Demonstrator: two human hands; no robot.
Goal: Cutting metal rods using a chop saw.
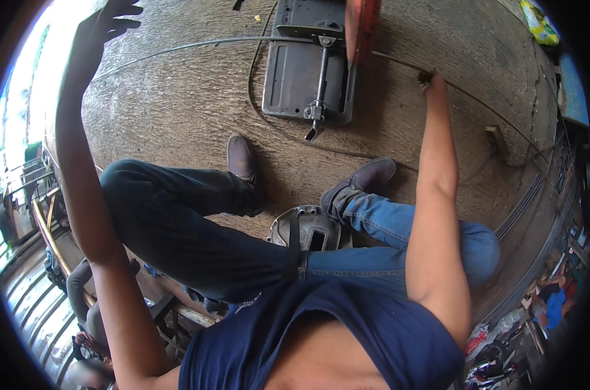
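Head view: the big black and red saw sits between the two hands, which are far apart. A long thin metal rod seems to go through it, side to side, and on past the right hand. A welding mask lies closer in than both hands. The right hand is nearer the rod and looks closed around it. The left hand has its fingers spread, off the rod.

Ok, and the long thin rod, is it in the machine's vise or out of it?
In: the rod enters the vise from the left and emerges beyond the red guard. Cannot tell if clamped.
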